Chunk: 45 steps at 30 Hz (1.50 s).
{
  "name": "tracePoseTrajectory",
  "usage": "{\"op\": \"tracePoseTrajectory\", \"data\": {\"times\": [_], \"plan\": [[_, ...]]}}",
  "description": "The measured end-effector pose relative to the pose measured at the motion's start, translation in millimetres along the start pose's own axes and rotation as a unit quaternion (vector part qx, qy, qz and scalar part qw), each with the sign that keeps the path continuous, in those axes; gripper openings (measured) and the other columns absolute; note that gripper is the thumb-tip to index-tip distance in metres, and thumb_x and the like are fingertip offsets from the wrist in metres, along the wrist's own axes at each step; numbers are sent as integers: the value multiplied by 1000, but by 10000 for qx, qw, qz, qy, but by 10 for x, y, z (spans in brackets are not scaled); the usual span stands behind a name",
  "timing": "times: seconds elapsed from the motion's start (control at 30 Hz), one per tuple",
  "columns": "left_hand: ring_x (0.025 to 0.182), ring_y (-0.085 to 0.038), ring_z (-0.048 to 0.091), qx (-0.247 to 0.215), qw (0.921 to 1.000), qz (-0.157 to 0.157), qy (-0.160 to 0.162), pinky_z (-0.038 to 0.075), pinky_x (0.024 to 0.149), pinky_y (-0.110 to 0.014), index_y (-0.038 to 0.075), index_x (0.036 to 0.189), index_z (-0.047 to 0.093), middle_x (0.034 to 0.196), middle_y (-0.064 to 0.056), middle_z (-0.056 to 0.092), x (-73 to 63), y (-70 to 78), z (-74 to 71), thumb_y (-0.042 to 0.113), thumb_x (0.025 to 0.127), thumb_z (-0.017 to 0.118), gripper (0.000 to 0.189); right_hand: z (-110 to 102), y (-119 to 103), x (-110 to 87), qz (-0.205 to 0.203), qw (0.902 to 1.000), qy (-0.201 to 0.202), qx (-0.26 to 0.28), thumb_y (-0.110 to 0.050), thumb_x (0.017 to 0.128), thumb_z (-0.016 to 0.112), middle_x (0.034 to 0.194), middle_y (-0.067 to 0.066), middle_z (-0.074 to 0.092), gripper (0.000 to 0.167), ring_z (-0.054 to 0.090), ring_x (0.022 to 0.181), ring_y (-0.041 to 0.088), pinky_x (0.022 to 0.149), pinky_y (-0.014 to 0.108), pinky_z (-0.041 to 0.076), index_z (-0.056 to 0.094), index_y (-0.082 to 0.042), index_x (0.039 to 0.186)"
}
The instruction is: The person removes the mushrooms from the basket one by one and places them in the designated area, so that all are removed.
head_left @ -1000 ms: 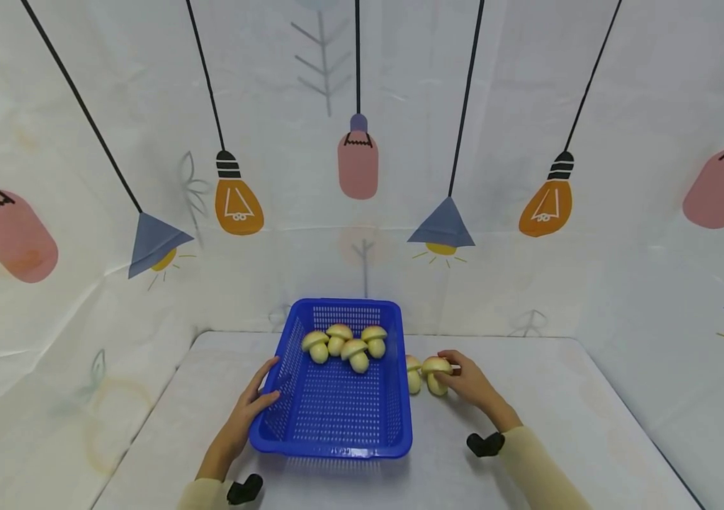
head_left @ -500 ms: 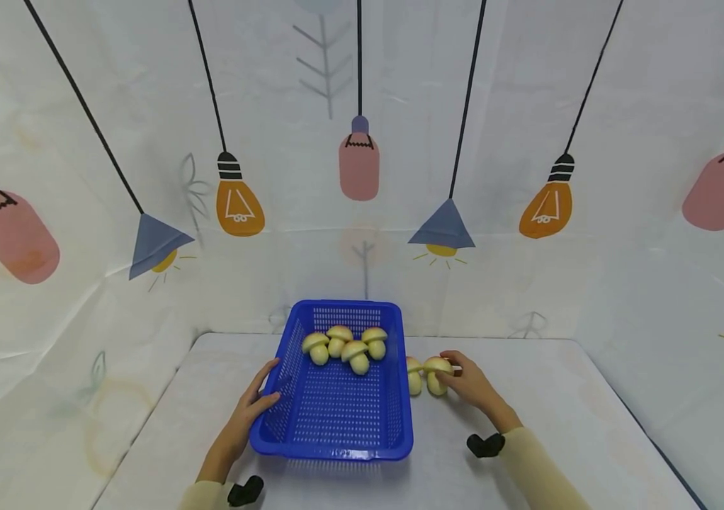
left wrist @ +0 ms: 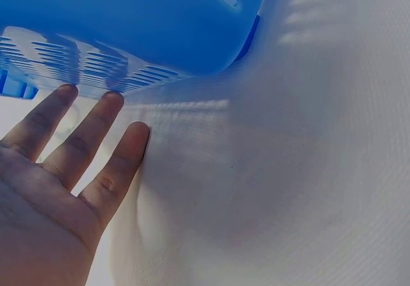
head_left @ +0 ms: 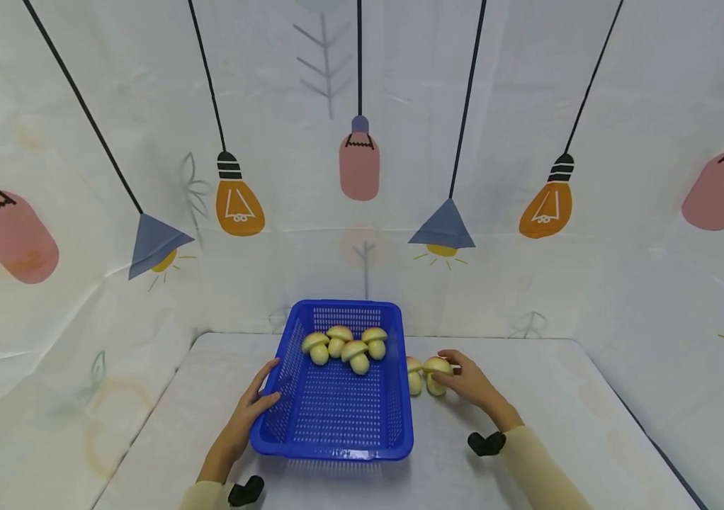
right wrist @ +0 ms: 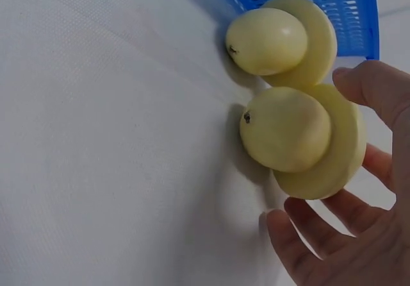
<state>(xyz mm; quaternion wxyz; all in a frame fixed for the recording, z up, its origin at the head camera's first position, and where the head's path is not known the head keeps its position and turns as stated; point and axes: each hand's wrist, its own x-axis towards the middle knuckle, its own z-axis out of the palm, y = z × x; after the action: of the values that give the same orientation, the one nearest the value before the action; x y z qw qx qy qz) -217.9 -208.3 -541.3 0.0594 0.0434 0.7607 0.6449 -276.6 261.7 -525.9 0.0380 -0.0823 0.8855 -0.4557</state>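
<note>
In the head view, my left hand [head_left: 249, 405] rests at the left side of a blue plastic basket [head_left: 330, 418], thumb at the rim. The left wrist view shows straight, spread fingers [left wrist: 106, 177] of that hand along the basket's slotted wall. My right hand [head_left: 472, 382] has its thumb and fingers around the cap of a pale yellow toy mushroom [right wrist: 288, 129] on the table. A second toy mushroom [right wrist: 269, 41] stands beside it, touching it, close to the basket's right wall. Several like toy mushrooms [head_left: 357, 356] lie in the far part of the basket.
The basket and the loose mushrooms stand on a white-covered table [head_left: 528, 397]. Behind it hangs a white sheet wall [head_left: 311, 262] printed with lamps, its side parts flanking the table. Black bands [head_left: 486, 444] are at both wrists.
The view has shifted very slightly. My right hand and the mushroom in its fingers have barely moved. The left hand and basket stay put.
</note>
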Motion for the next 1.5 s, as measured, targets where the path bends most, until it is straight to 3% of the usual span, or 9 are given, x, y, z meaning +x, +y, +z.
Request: {"op": "tracePoseTrajectory", "data": {"times": [0.27,0.63,0.8,0.93,1.17,1.4,1.5], "plan": [[146,-51,33,28,10000,-4,5,37,109,-67,41,161,28,171,-14,19,-2,2,3,36,101,54,65,-82,-116,28,-34,9989,129,-446,-40,95,71,148,31,51,69,47,136,53,108,66,39,47,-5,149],[145,-52,34,55,10000,-6,3,39,106,-67,40,161,27,170,-18,20,-6,14,7,35,100,53,66,-146,-437,261,-300,9981,154,-515,-44,95,70,155,28,44,77,38,145,52,112,68,35,38,-8,155],[136,-49,48,107,9995,291,90,50,98,-56,32,161,30,162,-26,35,4,12,-2,25,99,54,67,-118,-601,306,-338,9985,107,-411,-43,94,72,156,27,43,79,36,146,50,112,68,35,37,-9,156],[132,-44,55,78,9983,567,94,54,92,-41,26,161,34,158,-25,43,14,26,-27,13,97,55,68,-100,-677,336,-338,9984,74,-458,-42,95,71,157,26,43,78,36,146,50,111,68,35,37,-9,157],[143,-37,46,202,9950,966,132,50,94,-24,19,160,38,163,-19,38,18,23,-78,6,95,58,69,-90,-699,427,-462,9977,89,-496,-42,94,71,157,27,42,79,36,146,50,113,66,35,36,-7,156],[144,-47,41,262,9912,1256,317,48,92,-21,15,158,41,162,-20,39,40,-47,-47,4,94,59,67,-72,-762,461,-599,9972,59,-450,-37,95,71,158,26,41,77,36,146,51,113,66,35,36,-7,156],[144,-45,42,206,9908,1287,362,48,93,-21,15,158,41,161,-20,40,45,-88,-25,4,94,59,68,-40,-777,481,-661,9970,20,-410,-37,95,71,159,25,40,77,36,146,51,113,66,34,36,-7,157]]}}
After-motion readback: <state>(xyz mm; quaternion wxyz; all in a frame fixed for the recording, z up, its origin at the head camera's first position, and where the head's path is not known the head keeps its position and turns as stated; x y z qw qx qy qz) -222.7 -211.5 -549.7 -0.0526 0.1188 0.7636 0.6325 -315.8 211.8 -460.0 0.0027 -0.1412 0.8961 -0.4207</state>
